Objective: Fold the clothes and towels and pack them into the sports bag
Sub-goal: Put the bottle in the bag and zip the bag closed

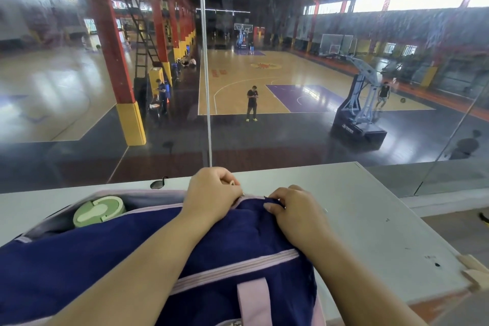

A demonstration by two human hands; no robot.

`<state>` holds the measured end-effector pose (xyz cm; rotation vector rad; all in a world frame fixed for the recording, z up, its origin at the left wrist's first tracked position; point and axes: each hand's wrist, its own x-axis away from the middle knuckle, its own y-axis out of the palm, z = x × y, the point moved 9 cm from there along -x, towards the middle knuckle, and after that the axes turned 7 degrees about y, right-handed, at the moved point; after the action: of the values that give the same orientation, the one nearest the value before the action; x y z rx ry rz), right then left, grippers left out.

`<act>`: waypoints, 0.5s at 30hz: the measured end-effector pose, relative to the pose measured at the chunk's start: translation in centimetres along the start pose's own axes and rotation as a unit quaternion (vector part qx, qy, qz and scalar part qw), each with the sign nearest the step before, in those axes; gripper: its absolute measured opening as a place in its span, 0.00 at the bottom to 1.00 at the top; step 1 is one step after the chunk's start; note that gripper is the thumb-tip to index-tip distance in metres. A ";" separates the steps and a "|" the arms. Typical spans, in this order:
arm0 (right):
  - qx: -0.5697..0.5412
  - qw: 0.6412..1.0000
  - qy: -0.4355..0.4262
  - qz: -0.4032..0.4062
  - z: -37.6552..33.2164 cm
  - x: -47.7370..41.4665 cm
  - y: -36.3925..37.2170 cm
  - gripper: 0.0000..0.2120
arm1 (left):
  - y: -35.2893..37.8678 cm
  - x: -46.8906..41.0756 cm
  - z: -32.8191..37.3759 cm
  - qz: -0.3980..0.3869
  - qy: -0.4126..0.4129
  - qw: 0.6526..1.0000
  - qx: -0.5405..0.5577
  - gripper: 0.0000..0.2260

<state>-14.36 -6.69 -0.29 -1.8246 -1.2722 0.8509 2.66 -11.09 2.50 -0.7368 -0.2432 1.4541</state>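
A navy sports bag (79,259) with pink trim and a pink strap lies on the white table (370,219) in front of me. My left hand (214,193) is closed at the far end of the bag's top, pinching what looks like the zipper pull. Just to its right, my right hand (293,212) presses down and grips the navy fabric at the bag's edge. A green bottle lid (99,210) shows in an open pocket at the bag's far left. No loose clothes or towels are visible.
The table ends at a glass wall with a vertical metal seam (206,87). Beyond the glass, a basketball court with a hoop stand (357,114) and a few people lies below. A small wooden block (473,270) sits at the table's right corner.
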 end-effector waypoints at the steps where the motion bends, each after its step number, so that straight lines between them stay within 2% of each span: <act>1: 0.007 1.000 0.005 0.000 0.2 0.1 0.0 0.10 | -1.0 0.4 -0.5 0.010 -0.004 1.000 -0.008 0.04; 4: 0.050 0.999 0.015 0.008 0.2 0.4 -0.1 0.11 | -5.0 1.6 -2.6 0.064 -0.014 0.997 -0.051 0.04; 6: 0.127 0.992 0.016 0.021 -0.5 0.6 -0.2 0.12 | -7.9 2.4 -4.4 0.100 -0.038 0.993 -0.057 0.04; 9: 0.219 0.975 0.001 0.040 -3.4 1.0 -0.2 0.11 | -9.5 3.4 -5.8 0.088 -0.048 0.993 -0.067 0.03; 11: 0.170 0.983 -0.059 0.032 -6.8 1.3 0.5 0.12 | -9.6 3.8 -5.5 0.076 -0.027 0.993 -0.085 0.01; 13: 0.102 0.984 -0.146 -0.016 -10.6 2.0 2.0 0.15 | -9.7 4.0 -5.1 0.079 -0.010 0.993 -0.092 0.01; 15: 0.116 0.970 -0.206 -0.052 -13.3 2.8 3.9 0.14 | -10.1 4.1 -5.2 0.085 -0.007 0.992 -0.090 0.03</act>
<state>-0.56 -7.61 2.80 -1.4276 -1.4351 1.3080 14.36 -8.23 3.36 -0.9113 -0.3314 1.6127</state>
